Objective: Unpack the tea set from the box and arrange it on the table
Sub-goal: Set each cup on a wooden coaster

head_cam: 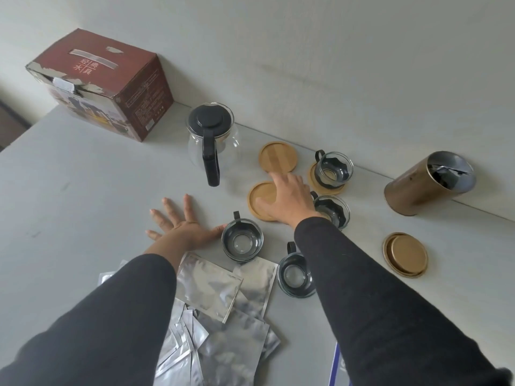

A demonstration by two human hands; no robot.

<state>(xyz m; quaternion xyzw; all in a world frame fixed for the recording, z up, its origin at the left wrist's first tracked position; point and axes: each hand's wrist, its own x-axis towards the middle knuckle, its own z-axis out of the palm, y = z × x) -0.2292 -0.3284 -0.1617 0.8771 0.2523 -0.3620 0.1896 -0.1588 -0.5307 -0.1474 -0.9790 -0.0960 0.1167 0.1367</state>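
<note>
A dark red cardboard box [111,87] stands closed at the back left of the grey table [69,176]. A glass teapot [213,135] with a black lid and handle stands beside it. Two bare bamboo coasters lie near the wall: the far one [277,156] and a nearer one [260,200], on which my right hand [287,197] rests flat. One glass cup [334,169] sits on a third coaster; another cup [333,211] is partly hidden behind my right wrist. Two more cups [242,239] [292,274] stand on the bare table. My left hand [181,225] lies spread flat, its thumb by the near-left cup.
Several silver foil pouches [211,291] are heaped near the table's front edge under my arms. An open bronze tin canister [429,183] stands at the right by the wall, and its round lid [405,253] lies in front. The white wall runs along the back.
</note>
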